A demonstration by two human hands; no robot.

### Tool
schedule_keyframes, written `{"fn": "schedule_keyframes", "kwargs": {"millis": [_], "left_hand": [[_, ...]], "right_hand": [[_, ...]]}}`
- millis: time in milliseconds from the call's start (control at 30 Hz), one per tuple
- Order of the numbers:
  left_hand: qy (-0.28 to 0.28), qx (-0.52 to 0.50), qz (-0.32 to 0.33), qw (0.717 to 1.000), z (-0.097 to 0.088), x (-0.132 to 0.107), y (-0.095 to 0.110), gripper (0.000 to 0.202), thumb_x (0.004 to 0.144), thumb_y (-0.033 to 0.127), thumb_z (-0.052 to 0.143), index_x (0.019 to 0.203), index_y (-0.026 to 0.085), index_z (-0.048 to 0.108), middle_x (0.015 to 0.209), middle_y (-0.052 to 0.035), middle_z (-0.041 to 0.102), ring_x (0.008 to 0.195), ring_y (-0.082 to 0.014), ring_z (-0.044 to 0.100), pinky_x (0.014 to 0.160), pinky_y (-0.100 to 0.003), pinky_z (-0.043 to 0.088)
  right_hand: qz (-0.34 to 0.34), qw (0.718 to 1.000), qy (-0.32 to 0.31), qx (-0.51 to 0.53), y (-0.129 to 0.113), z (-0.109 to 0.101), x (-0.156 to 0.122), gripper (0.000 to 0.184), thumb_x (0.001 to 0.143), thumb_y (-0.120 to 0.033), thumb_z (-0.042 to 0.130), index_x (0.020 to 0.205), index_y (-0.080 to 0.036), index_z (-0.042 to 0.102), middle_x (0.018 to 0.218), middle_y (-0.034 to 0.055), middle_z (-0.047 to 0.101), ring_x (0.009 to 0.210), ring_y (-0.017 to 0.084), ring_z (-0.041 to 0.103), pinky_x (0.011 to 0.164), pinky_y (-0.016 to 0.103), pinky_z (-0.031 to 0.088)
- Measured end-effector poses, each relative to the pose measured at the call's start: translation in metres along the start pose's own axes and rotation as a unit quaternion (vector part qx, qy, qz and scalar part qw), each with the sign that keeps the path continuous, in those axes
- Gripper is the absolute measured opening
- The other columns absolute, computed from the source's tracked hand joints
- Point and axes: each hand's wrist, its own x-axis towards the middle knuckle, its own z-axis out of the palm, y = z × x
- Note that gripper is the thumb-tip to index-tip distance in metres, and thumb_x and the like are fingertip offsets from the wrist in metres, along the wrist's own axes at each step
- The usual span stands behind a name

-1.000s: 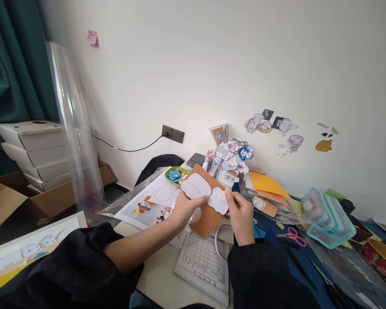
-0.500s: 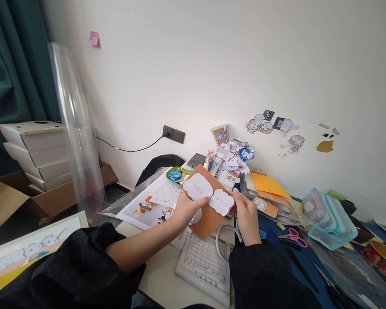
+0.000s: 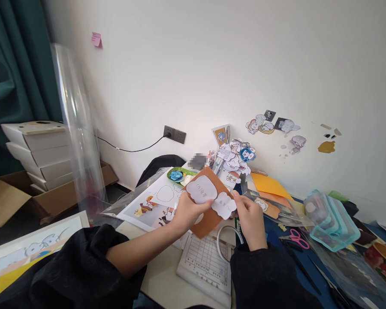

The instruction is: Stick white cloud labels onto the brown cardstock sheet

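Observation:
My left hand (image 3: 187,212) grips an orange-brown card (image 3: 209,219) from below, its thumb pressed on a white cloud-shaped paper cutout (image 3: 201,189) lying on the card. My right hand (image 3: 251,218) pinches a second, smaller white cloud cutout (image 3: 224,205) at its right edge, holding it against the card beside the first one. Both hands hover above a lined form sheet (image 3: 206,264) and a white ring of tape (image 3: 229,241) on the desk.
Pink scissors (image 3: 298,238), a light-blue plastic case (image 3: 331,219), orange and yellow paper sheets (image 3: 268,183) and cartoon cutouts (image 3: 236,155) crowd the desk's right and back. A printed sheet (image 3: 154,201) and a green dish (image 3: 177,174) lie left. A clear plastic roll (image 3: 79,128) and stacked boxes (image 3: 35,148) stand at far left.
The card and both cutouts have shifted slightly right and down. My right hand has pushed the small cloud closer against the large one.

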Motion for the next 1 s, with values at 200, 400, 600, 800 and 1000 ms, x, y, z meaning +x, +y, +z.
{"fn": "schedule_keyframes", "kwargs": {"millis": [200,400,600,800,1000], "left_hand": [[0.009,0.003,0.016,1.0,0.001,-0.002,0.003,0.02,0.057,0.02,0.08,0.074,0.017,0.07,0.08,-0.0072,0.075,0.083,-0.0295,0.069,0.071,-0.035,0.054],[0.04,-0.058,-0.005,0.998,-0.008,0.011,0.004,0.029,0.062,0.027,0.08,0.089,0.018,0.071,0.103,-0.0102,0.074,0.1,-0.0296,0.066,0.083,-0.036,0.052],[0.003,-0.148,-0.045,0.988,-0.002,0.012,-0.003,0.039,0.066,0.032,0.079,0.1,0.017,0.067,0.11,-0.0118,0.071,0.1,-0.0267,0.066,0.077,-0.033,0.055],[-0.03,-0.199,-0.071,0.977,0.001,0.008,-0.007,0.038,0.069,0.037,0.077,0.098,0.014,0.067,0.101,-0.0113,0.072,0.089,-0.0236,0.069,0.069,-0.03,0.056],[-0.016,-0.208,-0.065,0.976,0.003,0.006,-0.013,0.04,0.07,0.041,0.076,0.098,0.013,0.068,0.108,-0.0131,0.071,0.097,-0.0244,0.067,0.073,-0.03,0.055]], "right_hand": [[-0.052,0.997,0.032,-0.054,0.0,-0.002,0.001,0.052,0.079,-0.056,0.058,0.043,-0.019,0.054,0.072,0.0084,0.068,0.063,0.021,0.056,0.058,0.031,0.034],[-0.056,0.996,0.068,-0.006,0.001,-0.016,0.003,0.05,0.087,-0.056,0.046,0.06,-0.017,0.064,0.081,0.0114,0.066,0.067,0.021,0.058,0.056,0.03,0.042],[-0.08,0.996,0.007,0.045,-0.002,0.003,-0.002,0.037,0.079,-0.053,0.058,0.071,-0.018,0.068,0.106,0.0115,0.06,0.093,0.025,0.059,0.067,0.031,0.051],[-0.068,0.996,-0.002,0.051,0.006,0.016,-0.003,0.03,0.08,-0.045,0.061,0.07,-0.018,0.066,0.105,0.0126,0.061,0.093,0.025,0.059,0.066,0.031,0.05],[-0.086,0.994,-0.007,0.066,0.008,0.015,-0.003,0.032,0.084,-0.045,0.057,0.069,-0.018,0.063,0.091,0.009,0.064,0.084,0.022,0.059,0.068,0.03,0.047]]}}
